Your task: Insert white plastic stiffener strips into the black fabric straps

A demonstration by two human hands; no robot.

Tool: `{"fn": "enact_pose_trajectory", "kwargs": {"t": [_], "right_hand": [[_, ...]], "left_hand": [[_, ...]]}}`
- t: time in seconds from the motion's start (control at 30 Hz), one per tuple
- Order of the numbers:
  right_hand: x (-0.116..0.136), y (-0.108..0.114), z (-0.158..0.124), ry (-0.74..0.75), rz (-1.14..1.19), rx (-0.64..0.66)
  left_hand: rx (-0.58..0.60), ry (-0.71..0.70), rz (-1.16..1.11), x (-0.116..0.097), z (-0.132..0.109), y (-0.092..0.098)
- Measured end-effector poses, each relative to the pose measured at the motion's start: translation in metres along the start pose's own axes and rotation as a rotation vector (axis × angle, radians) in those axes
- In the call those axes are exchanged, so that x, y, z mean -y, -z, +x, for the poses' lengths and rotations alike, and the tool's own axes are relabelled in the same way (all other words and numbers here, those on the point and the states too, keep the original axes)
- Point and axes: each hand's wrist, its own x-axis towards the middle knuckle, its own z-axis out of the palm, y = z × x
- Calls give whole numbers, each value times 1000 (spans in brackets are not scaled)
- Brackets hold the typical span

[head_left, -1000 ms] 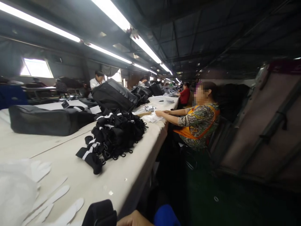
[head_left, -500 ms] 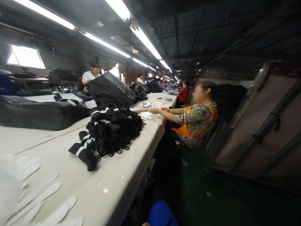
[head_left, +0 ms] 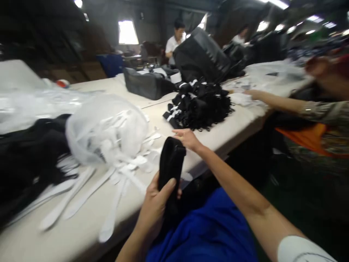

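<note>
My left hand [head_left: 155,207] grips an upright black padded fabric piece [head_left: 171,171] low over the table's near edge. My right hand [head_left: 188,140] is open above the white table [head_left: 79,233], its fingers close beside the top of that piece and holding nothing. Farther on lies a heap of black straps with white stripes and small metal clips [head_left: 199,105]. To the left of my hands sits a clear plastic bag [head_left: 106,131] stuffed with white strips, and more white strips [head_left: 109,193] spill across the table from it.
A co-worker's bare arm [head_left: 280,102] reaches over white pieces at the table's right side. Black bags [head_left: 148,83] stand beyond the heap, and dark fabric [head_left: 29,156] lies at the left. A blue garment [head_left: 201,229] fills the bottom of the view.
The view has swung left and down. My left hand has risen into view with the black piece, and my right arm now reaches over the table.
</note>
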Motion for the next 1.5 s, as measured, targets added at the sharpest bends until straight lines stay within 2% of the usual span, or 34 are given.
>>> {"fn": "enact_pose_trajectory", "kwargs": {"t": [0.07, 0.13, 0.27, 0.3, 0.37, 0.43, 0.53, 0.6, 0.67, 0.73, 0.8, 0.87, 0.97, 1.03, 1.1, 1.2, 1.27, 1.3, 1.37, 1.5], "right_hand": [[-2, -9, 0, 58, -2, -29], [-3, -5, -22, 77, 81, 11], [-7, 5, -97, -164, 555, 474], [-9, 5, -114, -222, 618, 515], [-14, 7, -139, -280, 597, 434], [-18, 13, -151, -252, 480, 307], [-20, 32, -158, -164, 350, 278], [-17, 43, -163, -143, 300, 267], [-11, 47, -171, -147, 280, 177], [-6, 45, -182, -122, 289, 69], [-4, 41, -192, -81, 336, 28], [-6, 38, -199, -76, 406, 81], [-14, 39, -204, -81, 539, 254], [-20, 41, -205, -45, 526, 337], [-26, 41, -208, 63, 315, 288], [-32, 39, -214, 348, -186, 64], [-36, 36, -220, 467, -389, -5], [-39, 34, -224, 463, -428, -1], [-46, 31, -230, 363, -378, 56], [-64, 24, -242, -40, -12, 246]], "left_hand": [[27, -31, -21, 1, 3, 9], [52, -44, -59, 1, 5, 12], [62, -41, -68, 4, 5, 12], [82, -43, -56, 5, 5, 12], [127, -33, -15, 10, 5, 12], [170, 2, 43, 14, 5, 13], [223, 81, 116, 21, 3, 12], [226, 114, 123, 25, 3, 9], [206, 129, 107, 29, 3, 5], [182, 126, 100, 32, 3, 1], [166, 119, 127, 34, 4, -3], [167, 113, 174, 36, 4, -6], [179, 81, 245, 39, 3, -6], [199, 73, 296, 43, 3, -4], [235, 87, 376, 51, 3, -1], [301, 107, 535, 71, 3, 1], [321, 97, 621, 84, 1, 1], [340, 84, 649, 89, 0, 0], [401, 55, 697, 96, -3, 0], [540, 100, 720, 106, -11, 7]]}}
